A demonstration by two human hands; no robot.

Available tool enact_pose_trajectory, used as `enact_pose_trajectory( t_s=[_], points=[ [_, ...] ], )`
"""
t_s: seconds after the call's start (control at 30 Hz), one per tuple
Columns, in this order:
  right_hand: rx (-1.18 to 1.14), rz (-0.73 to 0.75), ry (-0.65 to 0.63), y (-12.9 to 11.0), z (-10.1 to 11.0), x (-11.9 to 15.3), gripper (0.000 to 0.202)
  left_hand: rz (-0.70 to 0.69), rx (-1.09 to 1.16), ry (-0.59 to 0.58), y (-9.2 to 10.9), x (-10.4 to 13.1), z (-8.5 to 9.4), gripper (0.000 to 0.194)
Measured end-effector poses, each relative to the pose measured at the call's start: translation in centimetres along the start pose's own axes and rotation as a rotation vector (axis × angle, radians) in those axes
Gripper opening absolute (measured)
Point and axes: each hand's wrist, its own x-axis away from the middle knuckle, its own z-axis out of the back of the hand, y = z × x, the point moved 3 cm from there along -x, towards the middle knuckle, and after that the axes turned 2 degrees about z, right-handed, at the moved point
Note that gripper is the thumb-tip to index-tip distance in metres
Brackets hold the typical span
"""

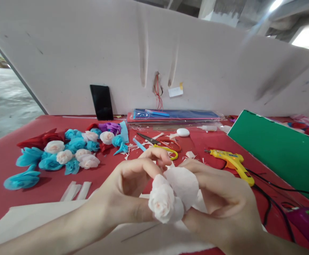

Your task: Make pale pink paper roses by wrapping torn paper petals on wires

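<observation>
Between my two hands is a pale pink crepe-paper rose, its rolled centre facing me. My left hand pinches the rose at its left side, thumb below and index finger above. A rounded paper petal at the rose's right side is gripped between the thumb and fingers of my right hand. Under both hands lies a large pale paper sheet, with a thin dark wire on it. Just beyond my fingers are scissors with orange and yellow handles and a light blue pen.
Finished blue, white, red and purple paper flowers are heaped at left. A yellow glue gun with a black cord lies at right, by a green board and a purple tool. Behind stand a phone and plastic-wrapped sheets.
</observation>
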Motion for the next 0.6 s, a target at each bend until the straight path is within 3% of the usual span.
enact_pose_trajectory(
  t_s=[0.6],
  points=[
    [0.027,0.124,-0.009,-0.3,0.13,0.25,0.022,-0.011,-0.065,-0.007,-0.14,0.17,0.26,0.021]
  ],
)
